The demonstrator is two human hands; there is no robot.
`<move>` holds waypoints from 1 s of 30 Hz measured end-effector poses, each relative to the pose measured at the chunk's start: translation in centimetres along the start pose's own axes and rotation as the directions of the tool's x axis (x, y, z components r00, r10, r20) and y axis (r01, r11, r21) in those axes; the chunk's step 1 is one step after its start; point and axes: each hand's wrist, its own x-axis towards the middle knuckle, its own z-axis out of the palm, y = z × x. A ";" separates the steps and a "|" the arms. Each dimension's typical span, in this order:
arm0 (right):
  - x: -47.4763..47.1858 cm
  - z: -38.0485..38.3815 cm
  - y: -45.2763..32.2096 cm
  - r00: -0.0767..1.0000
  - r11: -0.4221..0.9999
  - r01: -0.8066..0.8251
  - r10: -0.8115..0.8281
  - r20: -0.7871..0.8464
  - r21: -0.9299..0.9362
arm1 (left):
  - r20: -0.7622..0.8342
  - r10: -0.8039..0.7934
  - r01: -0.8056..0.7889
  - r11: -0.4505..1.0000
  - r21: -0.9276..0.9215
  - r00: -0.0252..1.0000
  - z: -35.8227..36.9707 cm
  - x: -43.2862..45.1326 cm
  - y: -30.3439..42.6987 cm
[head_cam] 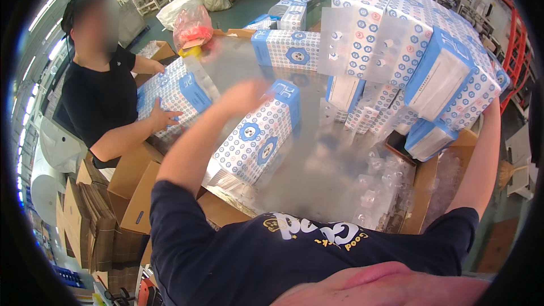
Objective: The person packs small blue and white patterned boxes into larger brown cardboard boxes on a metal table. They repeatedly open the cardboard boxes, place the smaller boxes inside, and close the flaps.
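Observation:
My left hand (250,94), blurred, is over the blue end of a plastic-wrapped pack (259,134) with panda-face print lying on the metal table (314,170). It appears to hold nothing; whether it touches the pack is unclear. At the right, my right hand (489,108) is at the side of a tall stack of similar packs (408,38), its fingers hidden behind them. A blue-and-white pack (440,74) leans out from the stack's front. Clear plastic flaps hang from the upper packs. Smaller packs (361,117) are underneath.
A co-worker (100,89) at the left has both hands on another pack (170,93). One more pack (287,49) lies at the table's far edge, near a reddish plastic bag (192,25). Open cartons (136,187) and flattened cardboard (91,221) are at my left. Clear plastic scraps (374,182) lie at the right.

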 end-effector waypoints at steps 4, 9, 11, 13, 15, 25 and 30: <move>1.7 0.0 2.2 0.998 0.999 -0.020 0.022 -0.051 0.040 | -0.065 -0.200 0.059 0.558 -0.828 0.978 -7.0 15.7 7.1; 2.2 0.5 3.4 0.997 0.998 -0.055 0.056 -0.058 0.025 | -0.018 0.065 -0.067 0.888 -0.455 0.998 -1.6 24.5 8.3; 1.5 0.5 3.9 0.995 0.997 -0.071 0.072 -0.063 0.014 | -0.035 0.024 -0.037 0.902 -0.430 0.999 -0.2 23.9 7.9; 0.3 0.8 4.9 0.993 0.995 -0.095 0.096 -0.064 0.021 | -0.078 -0.023 -0.021 0.858 -0.513 0.997 -0.5 21.6 7.4; -1.4 1.3 5.9 0.991 0.992 -0.123 0.125 -0.044 0.036 | -0.119 -0.069 -0.033 0.724 -0.689 0.990 -0.8 18.2 7.0; -20.4 11.3 16.3 0.919 0.915 -0.395 0.394 0.022 0.082 | 0.127 -0.263 0.066 -0.228 -0.971 0.956 -0.9 -18.3 8.0; -25.7 16.5 20.6 0.836 0.834 -0.549 0.547 0.055 0.050 | -0.154 0.038 -0.150 -0.095 -0.984 0.987 9.9 -24.3 8.2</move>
